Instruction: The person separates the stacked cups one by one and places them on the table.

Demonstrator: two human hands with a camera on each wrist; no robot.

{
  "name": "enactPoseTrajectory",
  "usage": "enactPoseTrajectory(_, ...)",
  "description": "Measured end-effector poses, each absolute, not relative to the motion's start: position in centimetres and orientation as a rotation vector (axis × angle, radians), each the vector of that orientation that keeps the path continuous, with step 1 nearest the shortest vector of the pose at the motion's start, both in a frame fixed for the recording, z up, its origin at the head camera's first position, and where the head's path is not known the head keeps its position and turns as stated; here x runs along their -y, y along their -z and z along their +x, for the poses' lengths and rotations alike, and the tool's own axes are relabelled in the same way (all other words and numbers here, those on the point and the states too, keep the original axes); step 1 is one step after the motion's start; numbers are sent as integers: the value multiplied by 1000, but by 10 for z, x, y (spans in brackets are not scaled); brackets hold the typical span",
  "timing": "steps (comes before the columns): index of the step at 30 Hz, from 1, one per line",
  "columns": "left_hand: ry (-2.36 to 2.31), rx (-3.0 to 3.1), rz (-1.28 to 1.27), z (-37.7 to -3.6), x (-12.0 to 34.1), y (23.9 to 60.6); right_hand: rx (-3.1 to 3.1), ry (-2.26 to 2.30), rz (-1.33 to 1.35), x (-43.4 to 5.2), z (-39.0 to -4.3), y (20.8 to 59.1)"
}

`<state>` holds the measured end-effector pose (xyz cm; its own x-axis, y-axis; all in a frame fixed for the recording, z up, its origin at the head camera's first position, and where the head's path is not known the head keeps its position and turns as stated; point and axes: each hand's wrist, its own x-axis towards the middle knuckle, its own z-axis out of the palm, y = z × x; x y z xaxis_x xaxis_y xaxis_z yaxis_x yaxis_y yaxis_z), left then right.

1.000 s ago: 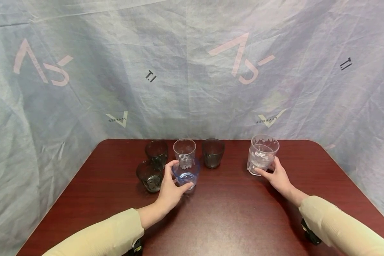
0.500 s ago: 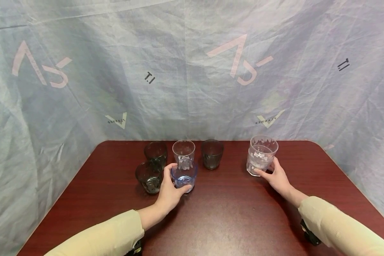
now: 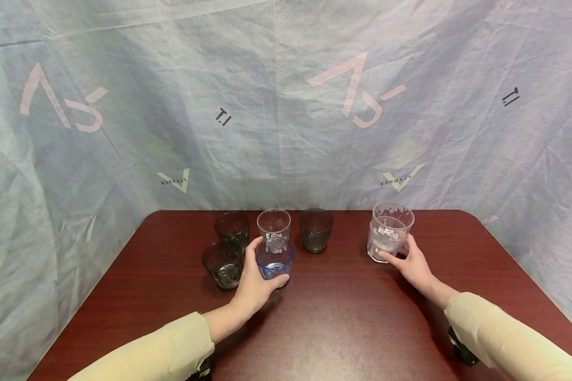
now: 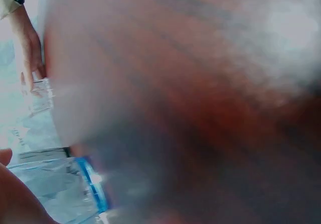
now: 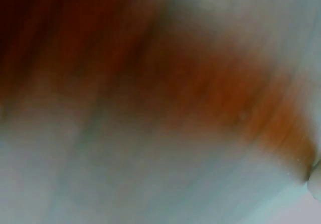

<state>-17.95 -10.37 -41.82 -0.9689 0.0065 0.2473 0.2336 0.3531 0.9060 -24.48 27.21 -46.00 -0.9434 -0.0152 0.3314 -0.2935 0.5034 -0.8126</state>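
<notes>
Since a second ago the blue glass (image 3: 274, 260) has come down from a slight lift and tilt and now stands upright on the surface (image 3: 343, 317), a little closer to the clear glass (image 3: 274, 224) behind it; the right side has hardly shifted. The left hand (image 3: 253, 283) has its fingers (image 3: 280, 279) and thumb curled round the blue glass, which sits left of centre between a dark glass (image 3: 222, 263) just beside it on the left and the clear one behind. Two more dark glasses, one at the back left (image 3: 232, 228) and one behind on the right (image 3: 316, 228), stand near. The right hand (image 3: 413, 265) holds the stacked clear glasses (image 3: 389, 232) at the base, fingers wrapped round their right side, well apart from the group. Both wrist views are blurred; the left one shows only a blue rim (image 4: 95, 184).
</notes>
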Motion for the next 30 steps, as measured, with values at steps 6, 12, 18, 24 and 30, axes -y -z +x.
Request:
enactPoseTrajectory(6,1634,2382,-260,-179,103,402,2468,-1405,257,-274,-246,461)
enactPoseTrajectory(12,1603,2328,-318,-179,97,380,2459,-1406,262,-276,-247,461)
enactPoseTrajectory(18,1669,2289,-407,-184,75,361,2473,-1412,254,-276,-247,458)
enactPoseTrajectory(24,1732,2298,-463,-193,38,352,2488,-1407,244,-274,-247,458)
enactPoseTrajectory(30,1782,2287,-469,-203,-2,349,2463,-1409,258,-273,-247,461)
